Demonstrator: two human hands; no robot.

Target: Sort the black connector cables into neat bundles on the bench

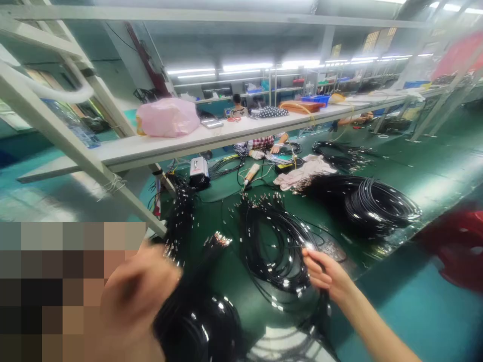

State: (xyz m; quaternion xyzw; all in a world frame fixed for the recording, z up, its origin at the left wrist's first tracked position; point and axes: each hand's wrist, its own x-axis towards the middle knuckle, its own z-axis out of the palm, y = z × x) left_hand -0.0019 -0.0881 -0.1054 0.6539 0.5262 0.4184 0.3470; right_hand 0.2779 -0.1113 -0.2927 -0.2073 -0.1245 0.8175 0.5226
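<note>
A green counter (pixel 415 166) is seen from above, strewn with coils of thin black cable. The right hand (pixel 326 274) is closed in a pinch on a strand of the loose black cable coil (pixel 279 246) that lies in the middle of the counter, the thumb and fingertips (pixel 307 255) pressed together at the coil's right edge. The left hand (pixel 139 291) is blurred and lies close to the camera; it is curled around a thick bundle of black cables (pixel 196 322) at the lower edge of the view, though how tightly it is closed cannot be told. From that bundle a cluster of silver-tipped cable ends (pixel 219 240) is fanned upward, just beside the left hand. Another bunch of cables with metal tips (pixel 180 216) is draped along the left, near the slanted white frame post (pixel 75 146).

Further right, a tighter, larger cable coil (pixel 377 203) rests on the counter, well apart from both hands. Behind the loose coil, a pink cloth (pixel 305 171) and a small grey device (pixel 199 172) are seen. A white shelf (pixel 234 133) runs across above the counter and carries a pink plastic bag (pixel 168 117). Beyond it, another person's hands (pixel 266 151) are at work on the far side.
</note>
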